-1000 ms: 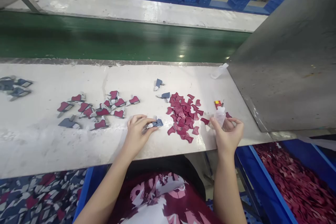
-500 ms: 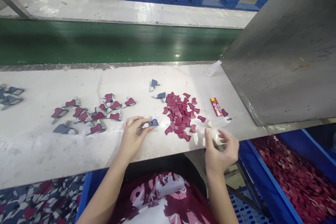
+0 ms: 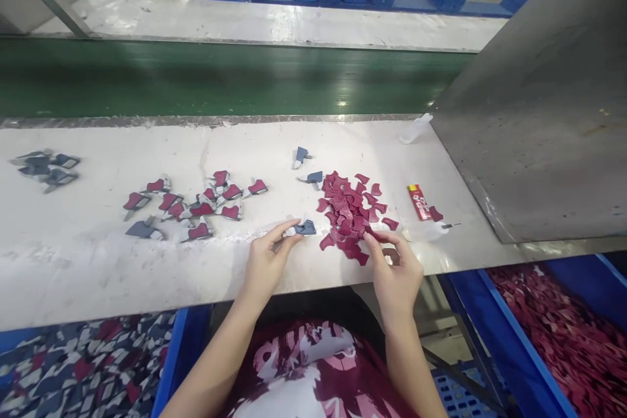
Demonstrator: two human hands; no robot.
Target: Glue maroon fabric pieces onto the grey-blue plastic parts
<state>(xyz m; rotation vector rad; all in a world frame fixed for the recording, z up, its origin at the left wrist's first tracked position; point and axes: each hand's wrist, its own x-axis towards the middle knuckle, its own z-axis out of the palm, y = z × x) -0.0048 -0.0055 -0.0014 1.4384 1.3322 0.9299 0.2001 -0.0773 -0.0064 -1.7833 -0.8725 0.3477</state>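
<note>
My left hand (image 3: 268, 255) pinches a small blue-grey and light-grey plastic part (image 3: 306, 228) just above the worktable. On the right, my right hand (image 3: 396, 268) has its thumb and forefinger closed on a maroon plastic piece at the near right edge of a loose pile of maroon pieces (image 3: 345, 206). Two more blue-grey parts (image 3: 300, 155) lie behind the pile. To the left sits a group of grey parts with maroon faces (image 3: 200, 209), with one blue-grey part (image 3: 143, 230) beside them.
A clear needle-tipped bottle (image 3: 431, 231) lies near a red packet (image 3: 418, 202). Farther back is a translucent bottle (image 3: 415, 129). A metal panel (image 3: 543, 111) stands at right. Blue bins (image 3: 519, 333) flank me below the table. Beyond runs a green conveyor belt (image 3: 235, 78).
My right hand has moved left from beside the needle-tipped bottle to the maroon pile and closed on a piece. My left hand still holds the blue-grey part. The view has shifted slightly left.
</note>
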